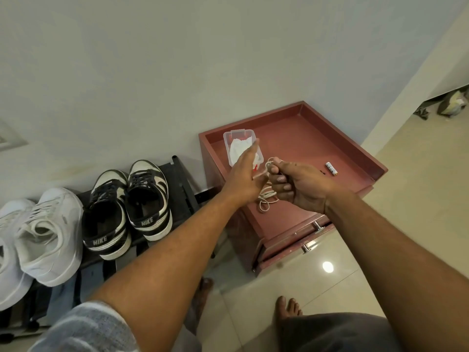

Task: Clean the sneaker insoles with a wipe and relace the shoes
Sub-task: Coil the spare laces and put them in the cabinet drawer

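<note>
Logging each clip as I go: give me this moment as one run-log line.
stage: lace handling | right hand: grips white lace | left hand: fingers straight, beside lace | clear box: open on cabinet

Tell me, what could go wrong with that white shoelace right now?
The white shoelace lies bunched in loops under the right hand that grips it, so it might knot when pulled. The left hand stretches over the clear plastic box of wipes and could knock it. If the lace swings wide, it might drag the small battery.
</note>
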Available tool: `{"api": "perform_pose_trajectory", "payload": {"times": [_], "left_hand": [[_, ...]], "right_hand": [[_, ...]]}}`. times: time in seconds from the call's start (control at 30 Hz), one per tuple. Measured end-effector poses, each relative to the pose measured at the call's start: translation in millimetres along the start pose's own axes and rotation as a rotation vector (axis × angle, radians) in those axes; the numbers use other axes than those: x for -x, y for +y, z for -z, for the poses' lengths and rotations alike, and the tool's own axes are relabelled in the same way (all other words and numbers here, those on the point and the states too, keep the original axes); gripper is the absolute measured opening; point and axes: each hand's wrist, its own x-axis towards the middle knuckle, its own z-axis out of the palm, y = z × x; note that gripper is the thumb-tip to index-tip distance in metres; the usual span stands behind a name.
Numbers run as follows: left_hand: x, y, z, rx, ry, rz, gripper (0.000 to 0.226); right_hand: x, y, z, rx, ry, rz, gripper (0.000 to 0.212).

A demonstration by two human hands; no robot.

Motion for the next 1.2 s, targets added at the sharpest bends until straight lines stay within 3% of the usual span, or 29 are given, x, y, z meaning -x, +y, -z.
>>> {"api": "perform_pose_trajectory", "payload": {"times": [0.07,0.13,0.23,0.33,0.5,0.7,0.9,1.03,1.2], "left_hand": [[-0.1,3.3,-1.1,0.067,-0.057,-0.056,0.052],[1.6,12.0,-2.6,0.248,-0.095,0.022,0.031],[4.4,24.2,-5.4,0.467,-0.106,0.126,0.032],[4.5,22.6,-8.9,0.451,-0.112,0.146,0.026],[9.2,15.5,-22.1,0.376,-0.264,0.197,0.025],[9.4,21.2,-15.9,0.141,-0.272,0.084,0.026],[9.7,27.7,4.0,-0.222,-0.157,-0.079,0.018],[7.1,31.6,14.7,-0.37,-0.066,-0.179,0.021],[0.4,35.4,27.6,-0.539,0.037,-0.294,0.029]], "right_hand": [[0.3,-2.1,-4.5,-0.086,-0.014,0.034,0.032],[1.5,-4.2,-7.3,-0.176,-0.01,0.079,0.03],[1.7,-5.8,-8.4,-0.279,0.031,0.146,0.027],[-0.9,-6.8,-6.9,-0.391,0.132,0.232,0.027],[-3.5,-12.3,-1.6,-0.402,0.258,0.425,0.035],[-5.8,-3.1,9.4,-0.1,0.407,0.471,0.034],[-4.1,5.4,12.3,0.2,0.356,0.444,0.033],[-5.7,16.3,14.1,0.594,0.276,0.424,0.03],[-6.4,18.2,16.3,0.603,0.183,0.355,0.032]]}}
